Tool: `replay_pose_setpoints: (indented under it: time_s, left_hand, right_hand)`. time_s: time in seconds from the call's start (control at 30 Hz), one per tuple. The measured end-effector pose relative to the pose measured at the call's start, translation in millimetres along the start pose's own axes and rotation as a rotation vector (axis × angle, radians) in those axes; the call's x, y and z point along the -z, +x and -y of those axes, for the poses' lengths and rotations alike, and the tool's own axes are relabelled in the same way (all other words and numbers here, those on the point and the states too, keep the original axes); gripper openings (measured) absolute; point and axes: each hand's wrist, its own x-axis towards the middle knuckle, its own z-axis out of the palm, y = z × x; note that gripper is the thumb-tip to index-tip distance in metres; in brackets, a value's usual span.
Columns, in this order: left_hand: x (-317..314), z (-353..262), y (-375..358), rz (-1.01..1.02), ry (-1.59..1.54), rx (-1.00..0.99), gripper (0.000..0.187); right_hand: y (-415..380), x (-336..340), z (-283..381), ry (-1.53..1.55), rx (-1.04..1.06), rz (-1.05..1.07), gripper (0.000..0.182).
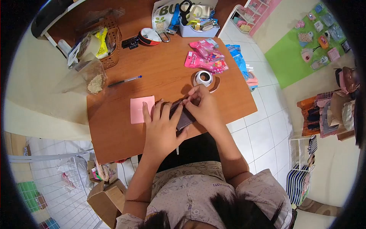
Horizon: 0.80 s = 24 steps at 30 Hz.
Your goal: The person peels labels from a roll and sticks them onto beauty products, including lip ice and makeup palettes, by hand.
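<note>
A dark, flat rectangular object lies on the wooden desk near its front edge, partly covered by both hands. My left hand rests over its left side with fingers spread, one fingertip touching a pink square. At the object's upper edge, my right hand has thumb and index finger pinched together; what is between them is too small to make out. Just beyond the right hand stands a white roll with a dark centre.
Pink packets lie at the right back, near a bin of tools. A pen, a clear bag and a brown basket are on the left. A round container sits at the back.
</note>
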Motion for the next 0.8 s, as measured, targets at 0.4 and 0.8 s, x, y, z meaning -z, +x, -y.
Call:
replay_pose_setpoints:
  time_s: [0.4,0.8]
  left_hand:
    - [-6.4,5.0,-0.9,-0.032,-0.019,-0.019,0.069]
    - [-8.7,4.6,-2.8,-0.114,-0.149,0.040,0.073]
  right_hand:
    - [-20.4,19.1,9.4,-0.455,0.411,0.026,0.026]
    - [-37.8,20.4,12.0,-0.781,0.418,-0.004,0.060]
